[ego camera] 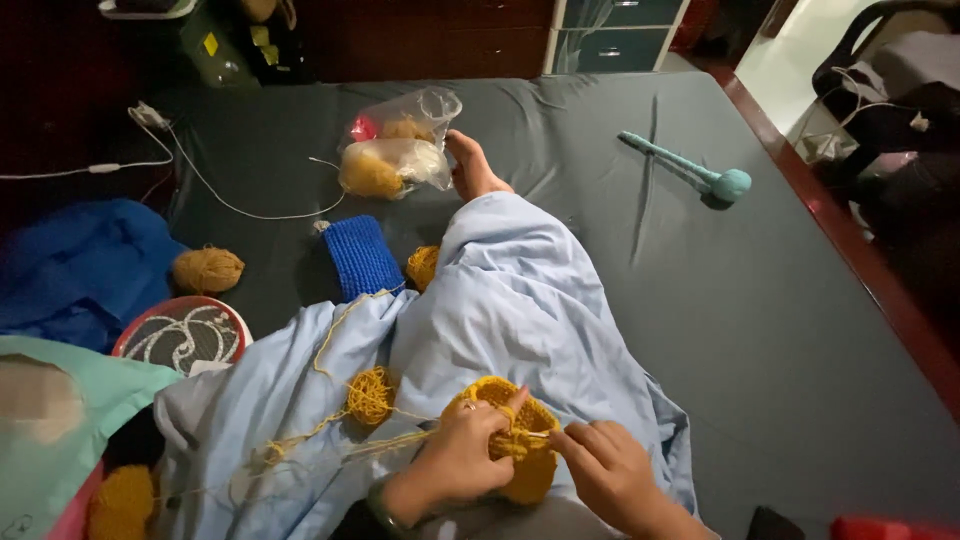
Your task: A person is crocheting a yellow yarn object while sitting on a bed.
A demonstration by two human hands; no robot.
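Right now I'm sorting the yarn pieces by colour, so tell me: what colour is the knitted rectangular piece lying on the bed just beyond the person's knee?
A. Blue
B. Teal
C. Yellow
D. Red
A: the knitted rectangular piece is a solid blue, lying on the dark bed next to a small yellow yarn ball, while the piece in the hands is yellow.

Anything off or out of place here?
Nothing damaged. Yarn lies loosely tangled on the light blue cloth beside the left hand; both hands hold the yellow crochet piece, right hand pinching at its edge. A teal tool lies apart.
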